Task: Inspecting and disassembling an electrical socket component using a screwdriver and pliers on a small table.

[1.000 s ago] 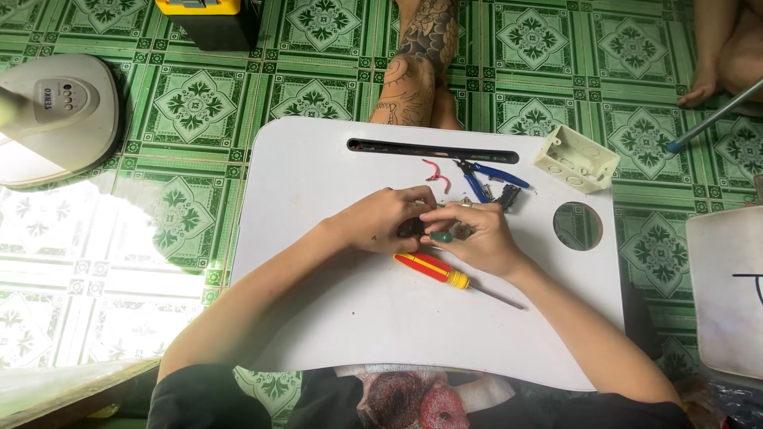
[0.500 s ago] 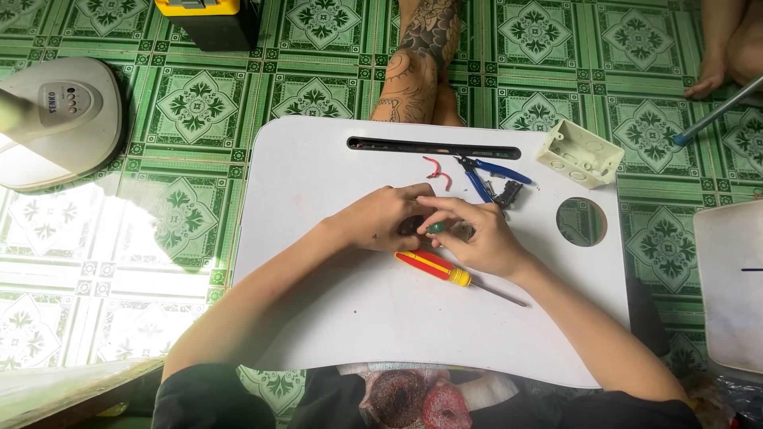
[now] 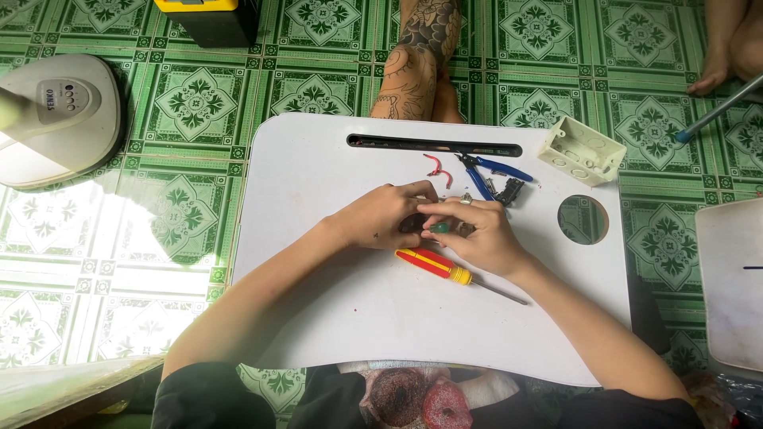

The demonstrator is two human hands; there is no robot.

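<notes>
Both hands meet at the middle of a white lap table [image 3: 318, 318]. My left hand [image 3: 381, 216] cups a small dark part, mostly hidden by the fingers. My right hand [image 3: 477, 234] pinches a small tool with a green tip [image 3: 439, 227] against that part. A red and yellow screwdriver [image 3: 445, 270] lies on the table just under my right hand. Beyond the hands lie a short red wire [image 3: 435, 168], blue-handled pliers [image 3: 489, 171] and a small black piece [image 3: 509, 191].
A cream plastic box [image 3: 582, 149] sits at the table's far right corner, next to a round hole [image 3: 582, 219]. A slot [image 3: 433, 145] runs along the far edge. A person's tattooed leg [image 3: 417, 63] rests beyond the table. A fan base [image 3: 60, 119] stands left on green tiles.
The hands stay together over the same spot, with only small finger shifts. The view has tilted slightly.
</notes>
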